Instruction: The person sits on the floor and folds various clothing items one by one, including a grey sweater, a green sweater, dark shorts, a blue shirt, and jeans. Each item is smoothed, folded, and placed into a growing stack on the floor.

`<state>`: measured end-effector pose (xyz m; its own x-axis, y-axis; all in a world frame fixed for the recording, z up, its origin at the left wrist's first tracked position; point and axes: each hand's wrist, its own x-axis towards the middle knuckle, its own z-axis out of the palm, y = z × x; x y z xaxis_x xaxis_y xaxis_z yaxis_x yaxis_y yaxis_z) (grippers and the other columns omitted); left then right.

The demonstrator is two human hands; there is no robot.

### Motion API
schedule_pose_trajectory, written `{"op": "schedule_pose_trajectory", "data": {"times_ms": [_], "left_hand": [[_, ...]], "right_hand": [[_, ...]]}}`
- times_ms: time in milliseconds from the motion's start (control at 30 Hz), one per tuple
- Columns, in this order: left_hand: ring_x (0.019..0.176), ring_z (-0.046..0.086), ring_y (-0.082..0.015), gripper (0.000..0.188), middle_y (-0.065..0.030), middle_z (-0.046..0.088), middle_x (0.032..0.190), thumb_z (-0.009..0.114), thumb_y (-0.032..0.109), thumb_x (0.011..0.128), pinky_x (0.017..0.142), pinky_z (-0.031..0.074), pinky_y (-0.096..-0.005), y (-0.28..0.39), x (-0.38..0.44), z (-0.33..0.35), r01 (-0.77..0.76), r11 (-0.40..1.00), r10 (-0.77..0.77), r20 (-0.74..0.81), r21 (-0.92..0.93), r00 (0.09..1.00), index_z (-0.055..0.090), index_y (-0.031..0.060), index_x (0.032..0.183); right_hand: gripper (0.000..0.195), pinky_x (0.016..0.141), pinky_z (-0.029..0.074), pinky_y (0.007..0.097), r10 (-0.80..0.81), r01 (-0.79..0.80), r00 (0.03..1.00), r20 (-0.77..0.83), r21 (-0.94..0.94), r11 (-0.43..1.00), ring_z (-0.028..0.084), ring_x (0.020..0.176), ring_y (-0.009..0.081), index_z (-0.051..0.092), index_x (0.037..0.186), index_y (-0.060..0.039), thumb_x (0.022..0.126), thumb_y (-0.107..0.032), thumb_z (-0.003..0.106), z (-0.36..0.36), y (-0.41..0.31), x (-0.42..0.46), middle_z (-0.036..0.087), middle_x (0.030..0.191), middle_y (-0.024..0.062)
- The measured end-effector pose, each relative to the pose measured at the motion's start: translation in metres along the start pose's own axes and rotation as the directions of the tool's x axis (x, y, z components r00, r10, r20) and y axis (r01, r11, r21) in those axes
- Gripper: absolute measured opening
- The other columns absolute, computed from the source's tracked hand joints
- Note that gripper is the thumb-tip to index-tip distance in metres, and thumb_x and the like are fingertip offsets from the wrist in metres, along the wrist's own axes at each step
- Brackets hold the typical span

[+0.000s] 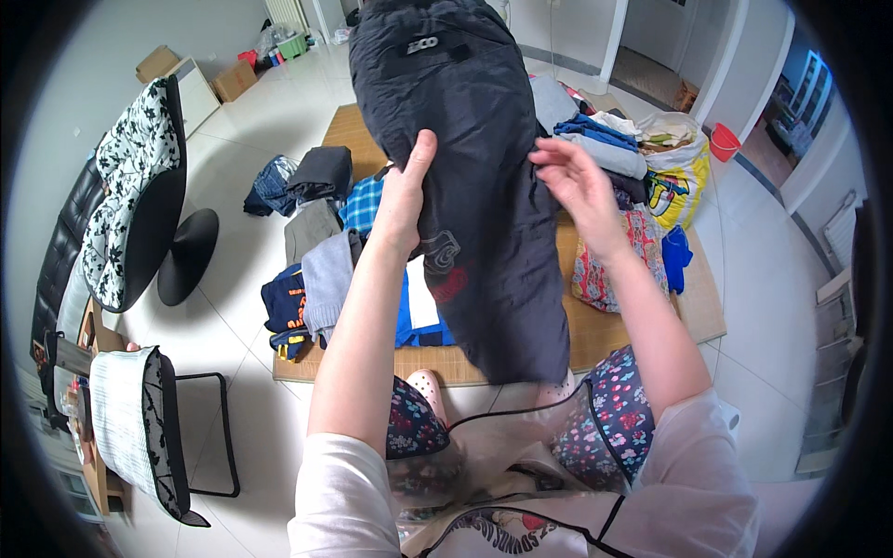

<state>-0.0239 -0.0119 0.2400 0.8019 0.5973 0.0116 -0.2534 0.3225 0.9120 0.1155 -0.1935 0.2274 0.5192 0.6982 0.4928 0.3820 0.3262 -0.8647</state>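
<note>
Dark grey trousers (481,160), with printed lettering near the waist and a red and grey print lower down, hang folded lengthwise in front of me. My left hand (411,174) grips their left edge, thumb on the front. At the right edge is my right hand (568,174), fingers loosely bent against or just beside the cloth; whether it grips is unclear. Behind and below the trousers are folded garments on a woven mat (418,364): a blue and white piece (423,300), a blue plaid shirt (363,204), a grey knit garment (329,279) and a black folded garment (321,172).
On the mat's right side are stacked clothes (600,143), a full yellow and white bag (680,174) and a red patterned cloth bundle (593,268). A red bucket (723,143) stands beyond. Left are a swivel chair (139,195) and a covered metal-frame chair (125,418).
</note>
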Motion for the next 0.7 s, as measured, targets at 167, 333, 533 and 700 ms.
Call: {"op": "schedule_pose_trajectory", "data": {"times_ms": [167,333,533,700], "left_hand": [[0.124,0.046,-0.0239,0.090,-0.0160,0.044,0.136,0.045,0.068,0.085,0.103,0.037,-0.0332,-0.023,0.003,0.027,-0.134,0.988,0.150,0.351,-0.071,0.924,0.034,-0.0054,0.138],[0.114,0.049,-0.0215,0.075,-0.0125,0.051,0.127,0.059,0.053,0.086,0.099,0.037,-0.0312,-0.018,0.012,0.033,-0.216,0.974,0.195,0.229,0.067,0.954,0.041,-0.0009,0.134],[0.083,0.064,-0.0209,0.045,-0.0110,0.066,0.098,0.073,0.027,0.081,0.074,0.051,-0.0305,0.035,0.027,-0.006,-0.278,0.954,0.291,-0.132,0.108,0.948,0.058,-0.0001,0.114],[0.089,0.062,-0.0186,0.046,-0.0107,0.066,0.101,0.072,0.031,0.083,0.079,0.049,-0.0303,0.027,0.046,-0.056,-0.223,0.898,0.295,-0.144,0.379,0.945,0.060,-0.0015,0.113]], "right_hand": [[0.092,0.108,0.028,0.0369,-0.199,0.209,0.978,0.066,-0.192,0.959,0.036,0.130,0.0277,0.022,0.143,0.0009,0.078,-0.039,0.074,0.038,-0.007,0.015,0.037,0.139,0.0207],[0.066,0.094,0.042,0.0304,-0.027,0.029,0.997,-0.075,0.027,0.999,0.055,0.104,0.0181,0.043,0.129,0.0024,0.081,-0.032,0.073,0.041,-0.029,0.036,0.058,0.113,0.0112],[0.038,0.079,0.054,0.0378,0.214,-0.064,0.896,-0.388,0.364,0.929,0.064,0.089,0.0247,0.054,0.115,0.0056,0.085,-0.014,0.065,-0.049,-0.007,0.067,0.064,0.106,0.0156],[0.036,0.086,0.048,0.0290,0.092,-0.060,0.936,-0.340,0.104,0.993,0.061,0.096,0.0171,0.054,0.119,0.0036,0.088,-0.013,0.061,-0.094,0.002,0.066,0.064,0.109,0.0115]]}}
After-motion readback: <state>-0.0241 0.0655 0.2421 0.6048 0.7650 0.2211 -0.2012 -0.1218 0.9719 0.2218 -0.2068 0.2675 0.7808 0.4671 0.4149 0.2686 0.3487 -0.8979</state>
